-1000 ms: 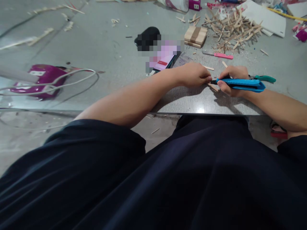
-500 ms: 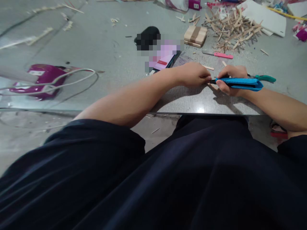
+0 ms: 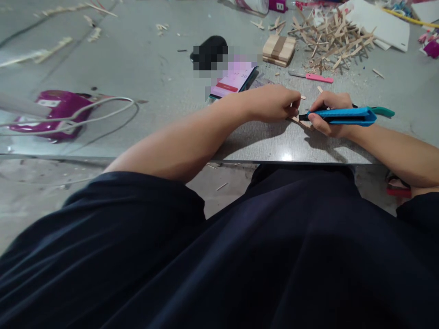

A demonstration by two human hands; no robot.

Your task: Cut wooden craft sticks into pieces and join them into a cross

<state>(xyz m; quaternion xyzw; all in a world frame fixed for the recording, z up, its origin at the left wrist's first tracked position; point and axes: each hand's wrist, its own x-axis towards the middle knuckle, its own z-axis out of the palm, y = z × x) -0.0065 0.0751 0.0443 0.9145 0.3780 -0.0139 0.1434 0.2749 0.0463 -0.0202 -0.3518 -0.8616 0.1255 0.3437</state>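
My right hand (image 3: 331, 112) is closed around a blue utility knife (image 3: 353, 116), its black tip pointing left. Under that tip a thin wooden craft stick (image 3: 303, 123) lies slantwise near the table's front edge. My left hand (image 3: 277, 103) bends over the stick's left end, its fingers curled and pressing there; the fingertips are partly hidden. Just behind the hands are the ends of other craft sticks (image 3: 320, 89). Beyond them lies a small pink-handled blade (image 3: 318, 78). Green-handled pliers or a similar tool (image 3: 382, 111) show partly behind my right wrist.
A phone (image 3: 233, 82) and a black mouse-shaped object (image 3: 210, 51) lie left of a banded stack of craft sticks (image 3: 279, 49). Behind is a heap of loose sticks (image 3: 338, 39). A purple glue gun (image 3: 56, 112) with a white cable (image 3: 113, 99) lies at far left.
The fingers of my left hand have lifted and shifted slightly left, away from the knife tip, showing more of the stick. The knife has tilted a little in my right hand.
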